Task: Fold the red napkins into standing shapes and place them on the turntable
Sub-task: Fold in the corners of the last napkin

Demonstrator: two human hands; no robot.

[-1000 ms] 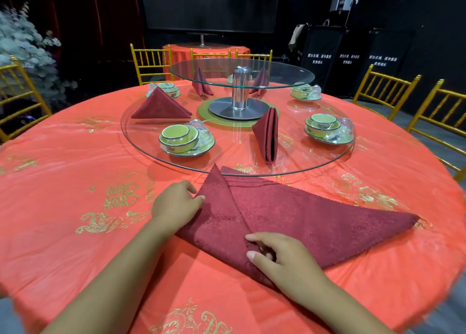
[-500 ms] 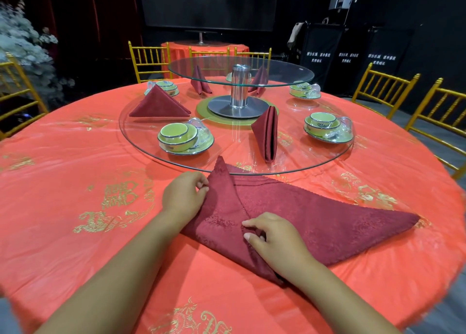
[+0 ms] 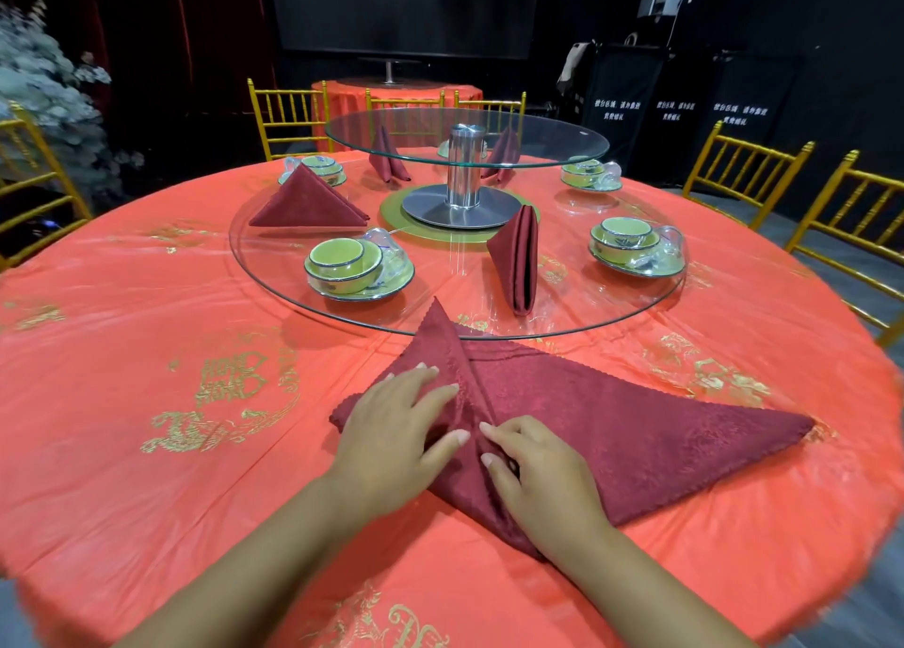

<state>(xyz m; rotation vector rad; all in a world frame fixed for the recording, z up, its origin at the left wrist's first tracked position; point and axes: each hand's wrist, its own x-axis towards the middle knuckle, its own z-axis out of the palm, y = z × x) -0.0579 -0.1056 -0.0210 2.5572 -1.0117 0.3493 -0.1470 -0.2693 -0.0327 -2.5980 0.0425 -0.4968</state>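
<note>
The round table [image 3: 146,305] is the biggest thing. It has a shiny orange-red cloth with gold pictures on it. In its middle sits a round glass turntable [image 3: 274,280] with a smaller glass plate [image 3: 562,134] held above it on a silver metal post [image 3: 464,168].

The red napkin [image 3: 636,417] lies on the tablecloth just in front of the turntable, close to the person. It is dark red woven cloth with zigzag edges. Its right side is a long flat point. Its left side is folded up into a flap.

The left hand [image 3: 391,432] lies flat on that flap with straight fingers and presses it down, gripping nothing. Half a second ago this hand was curled at the flap's edge; now it is spread out on top. The right hand [image 3: 543,476] has bent fingers with the tips on the middle fold, as before. I cannot tell if it pinches the cloth or only presses.

On the turntable a folded napkin [image 3: 518,261] stands up tall, and a triangle napkin [image 3: 308,202] sits to the left. Two more napkins [image 3: 386,156] show behind the post. Green cups on saucers [image 3: 352,266] sit on the glass. Gold chairs [image 3: 743,168] stand around the table. The flap's tip covers a bit of the turntable's near rim.
</note>
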